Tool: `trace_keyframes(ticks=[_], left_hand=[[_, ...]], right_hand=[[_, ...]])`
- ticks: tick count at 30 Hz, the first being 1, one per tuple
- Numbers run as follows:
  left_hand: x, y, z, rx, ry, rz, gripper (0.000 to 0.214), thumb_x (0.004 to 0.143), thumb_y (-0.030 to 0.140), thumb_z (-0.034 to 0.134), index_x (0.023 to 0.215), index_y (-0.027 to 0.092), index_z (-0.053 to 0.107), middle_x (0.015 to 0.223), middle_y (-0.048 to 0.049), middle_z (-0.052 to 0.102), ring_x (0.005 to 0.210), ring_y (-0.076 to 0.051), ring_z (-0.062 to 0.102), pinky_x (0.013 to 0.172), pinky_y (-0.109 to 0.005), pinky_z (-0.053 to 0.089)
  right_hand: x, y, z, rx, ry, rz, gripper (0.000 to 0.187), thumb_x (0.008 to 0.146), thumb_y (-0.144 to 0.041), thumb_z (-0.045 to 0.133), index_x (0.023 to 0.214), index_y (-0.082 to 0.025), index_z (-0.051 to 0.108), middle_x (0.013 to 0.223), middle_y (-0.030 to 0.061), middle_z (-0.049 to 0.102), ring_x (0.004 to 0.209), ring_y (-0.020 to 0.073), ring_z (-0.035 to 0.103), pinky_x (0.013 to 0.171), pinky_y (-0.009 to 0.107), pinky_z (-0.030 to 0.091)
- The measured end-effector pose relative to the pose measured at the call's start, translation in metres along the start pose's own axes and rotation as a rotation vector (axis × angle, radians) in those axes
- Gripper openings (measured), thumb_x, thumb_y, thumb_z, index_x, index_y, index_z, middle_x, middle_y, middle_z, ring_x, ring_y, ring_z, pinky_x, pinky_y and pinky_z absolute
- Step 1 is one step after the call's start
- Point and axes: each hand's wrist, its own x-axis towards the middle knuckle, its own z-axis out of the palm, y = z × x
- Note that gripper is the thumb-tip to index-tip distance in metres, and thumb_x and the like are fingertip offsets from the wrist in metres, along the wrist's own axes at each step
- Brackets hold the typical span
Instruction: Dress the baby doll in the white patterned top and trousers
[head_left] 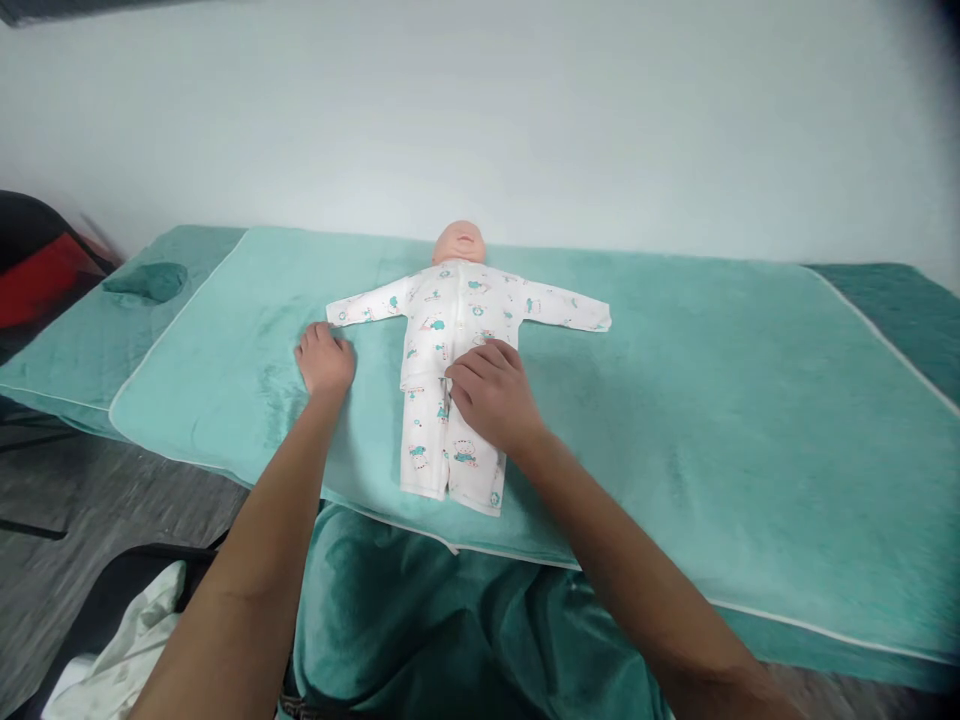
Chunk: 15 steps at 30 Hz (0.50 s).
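A baby doll [459, 242] lies on its back, its head toward the wall. It wears a white long-sleeved baby shirt [431, 315] with small green and red prints, both sleeves spread out sideways. Matching baby pants [424, 445] cover its legs, with the cuffs toward me. My right hand [495, 395] is over the lower front of the shirt, fingers together and closed at the hem by the centre opening. Some of that edge is hidden under the fingers. Just below the cuff of the left-hand sleeve, my left hand [325, 360] rests on the cover, fingers apart, holding nothing.
A light green plush cover [712, 400] lies over the long bed, against a white wall [525, 120]. Darker green fabric [435, 610] hangs at the front edge. At the lower left, a pale printed cloth [131, 650] lies on a black chair [90, 620]. Another chair [30, 225] stands far left.
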Motion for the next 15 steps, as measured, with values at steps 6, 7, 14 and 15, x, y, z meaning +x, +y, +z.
trace_keyframes(ticks=[6, 7, 14, 15], left_hand=[[-0.001, 0.000, -0.002, -0.067, 0.009, 0.006, 0.040, 0.088, 0.014, 0.049, 0.126, 0.016, 0.059, 0.137, -0.0189, 0.061, 0.131, -0.037, 0.053, 0.108, -0.055, 0.041], [-0.001, -0.001, -0.003, -0.094, 0.019, 0.004, 0.040, 0.087, 0.012, 0.049, 0.126, 0.016, 0.059, 0.138, -0.0189, 0.060, 0.131, -0.037, 0.053, 0.109, -0.054, 0.041], [-0.010, -0.001, -0.006, -0.428, 0.156, -0.150, 0.031, 0.093, 0.020, 0.046, 0.119, 0.017, 0.062, 0.114, -0.0122, 0.069, 0.108, -0.025, 0.064, 0.098, -0.038, 0.050], [-0.014, 0.004, -0.006, -0.498, 0.100, -0.168, 0.028, 0.096, 0.025, 0.046, 0.116, 0.018, 0.064, 0.106, -0.0093, 0.071, 0.099, -0.023, 0.066, 0.092, -0.036, 0.051]], right_hand=[[-0.005, 0.028, -0.004, 0.275, 0.166, 0.261, 0.018, 0.094, -0.016, 0.052, 0.099, -0.023, 0.068, 0.102, 0.0064, 0.073, 0.100, 0.0226, 0.064, 0.094, 0.040, 0.049], [-0.005, 0.039, 0.000, 0.316, 0.222, 0.371, 0.017, 0.094, -0.020, 0.052, 0.101, -0.023, 0.067, 0.104, 0.0069, 0.072, 0.101, 0.0226, 0.064, 0.092, 0.040, 0.050], [-0.017, 0.091, 0.038, 0.324, 0.106, 0.990, 0.025, 0.090, -0.046, 0.053, 0.093, -0.022, 0.058, 0.094, 0.0066, 0.067, 0.086, 0.0214, 0.059, 0.082, 0.037, 0.048], [-0.018, 0.089, 0.039, 0.292, 0.056, 0.981, 0.028, 0.092, -0.049, 0.049, 0.092, -0.022, 0.059, 0.094, 0.0074, 0.067, 0.086, 0.0223, 0.059, 0.083, 0.038, 0.047]])
